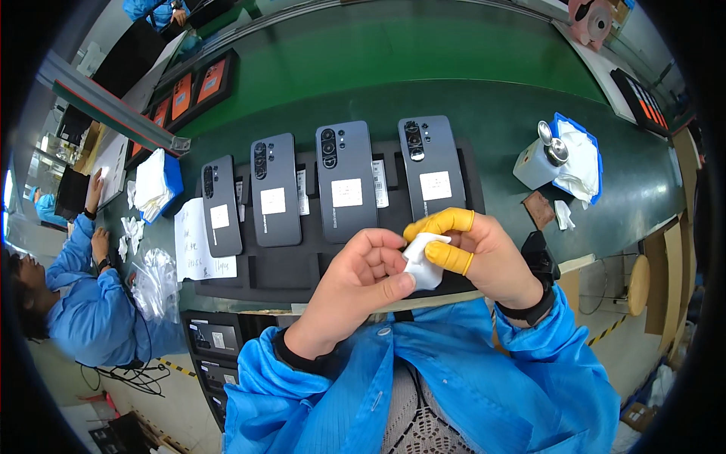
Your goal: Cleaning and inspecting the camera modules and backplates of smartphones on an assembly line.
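Between both hands I grip a crumpled white wipe (423, 265), just above the front edge of a black foam tray (283, 268). My left hand (363, 272) pinches its left side with curled fingers. On the other side, my right hand (473, 253), with yellow finger cots on the thumb and index finger, pinches it too. Several dark grey smartphones lie back-up in a row on the tray, each with a white label; the rightmost phone (432, 163) is nearest my hands, and another phone (346, 181) lies to its left.
At right stand a white pump bottle (538, 163) and a blue box of wipes (581, 155), near a brown pad (539, 209). Another blue box (170, 181), a handwritten sheet (197, 246) and a plastic bag (156, 280) sit at left. A co-worker (98, 303) sits beyond them.
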